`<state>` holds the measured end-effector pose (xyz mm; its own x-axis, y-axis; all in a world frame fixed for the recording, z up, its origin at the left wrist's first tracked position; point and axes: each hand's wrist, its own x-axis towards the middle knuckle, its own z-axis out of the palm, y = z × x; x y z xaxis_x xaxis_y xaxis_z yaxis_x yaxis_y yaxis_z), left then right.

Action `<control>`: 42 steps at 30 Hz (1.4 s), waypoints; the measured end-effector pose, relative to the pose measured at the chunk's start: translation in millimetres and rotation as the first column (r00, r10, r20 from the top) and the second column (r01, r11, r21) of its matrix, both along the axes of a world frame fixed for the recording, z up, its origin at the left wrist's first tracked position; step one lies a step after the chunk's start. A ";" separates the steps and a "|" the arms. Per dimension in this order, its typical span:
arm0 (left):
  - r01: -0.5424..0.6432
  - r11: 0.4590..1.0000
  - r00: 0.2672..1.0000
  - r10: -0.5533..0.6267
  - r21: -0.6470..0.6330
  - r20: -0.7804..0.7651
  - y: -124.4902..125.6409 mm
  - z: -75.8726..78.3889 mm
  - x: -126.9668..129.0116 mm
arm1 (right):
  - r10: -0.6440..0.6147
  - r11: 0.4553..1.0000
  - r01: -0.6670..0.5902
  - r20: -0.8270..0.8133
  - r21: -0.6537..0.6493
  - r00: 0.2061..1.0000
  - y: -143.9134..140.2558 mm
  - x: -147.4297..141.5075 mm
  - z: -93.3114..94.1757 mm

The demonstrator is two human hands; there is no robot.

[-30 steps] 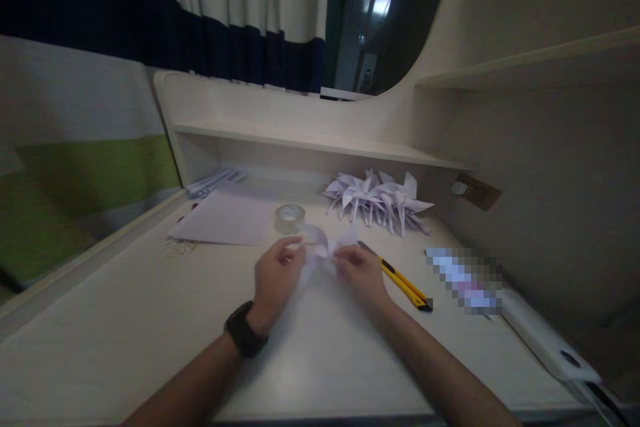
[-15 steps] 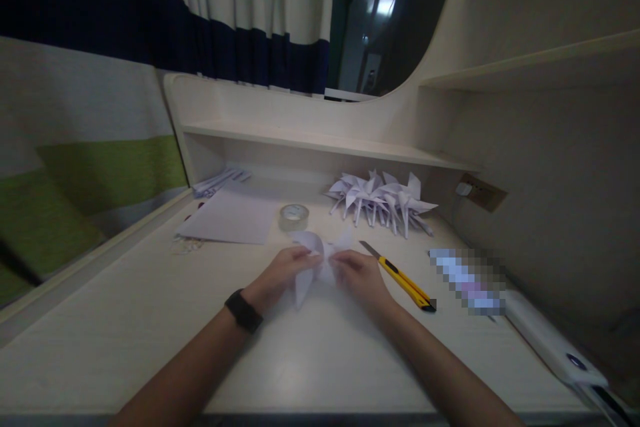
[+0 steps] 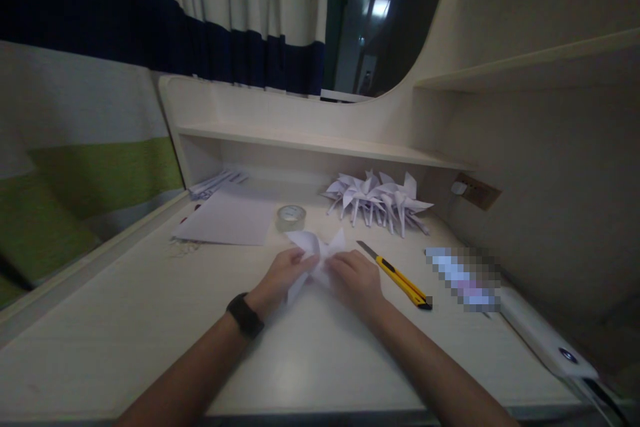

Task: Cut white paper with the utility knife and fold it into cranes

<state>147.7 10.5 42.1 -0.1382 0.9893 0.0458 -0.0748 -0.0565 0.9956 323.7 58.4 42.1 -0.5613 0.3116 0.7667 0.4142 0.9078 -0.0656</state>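
A white paper pinwheel [image 3: 306, 241] with curved, pointed blades is held just above the desk, between both hands. My left hand [image 3: 284, 279] grips its left side, thumb on top near the centre. My right hand [image 3: 356, 278] is closed on the right side, fingertips pressed close to the middle. The fingers hide part of the paper's centre. Just beyond the pinwheel stands a roll of clear tape [image 3: 291, 218]. To the right of my right hand lies a yellow utility knife [image 3: 400, 279] with its blade out.
Several finished paper pinwheels [image 3: 373, 197] are heaped at the back. White paper sheets [image 3: 230, 215] lie at the back left, with rolled paper sticks [image 3: 213, 185] behind them. A blurred-out phone-like object [image 3: 460, 278] and a white elongated device [image 3: 543, 333] lie along the right wall.
My right hand has shifted slightly inward over the pinwheel's middle, and the blades have turned a little. The whole view has moved slightly.
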 end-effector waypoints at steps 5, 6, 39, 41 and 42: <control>0.019 0.999 0.997 -0.016 0.032 -0.079 0.5 0.1 1.0 | -0.025 1.000 0.025 0.001 0.008 1.000 3.9 0.4 -1.5; 0.011 0.999 0.995 -0.007 0.042 -0.098 0.3 1.0 1.3 | -0.032 0.999 0.032 0.009 0.007 0.999 4.5 0.8 -1.6; 0.041 0.998 0.999 -0.042 0.037 0.020 -5.6 13.5 1.9 | -0.198 0.954 0.225 0.149 -0.197 0.969 16.0 0.4 -1.8; 0.033 0.999 0.999 -0.033 0.027 0.011 -5.7 13.7 1.3 | -0.206 0.952 0.244 0.203 -0.187 0.957 14.8 0.5 -0.4; 0.036 0.999 0.999 -0.036 0.024 0.013 -5.6 13.3 0.9 | -0.217 0.949 0.259 0.228 -0.177 0.949 13.9 0.5 0.4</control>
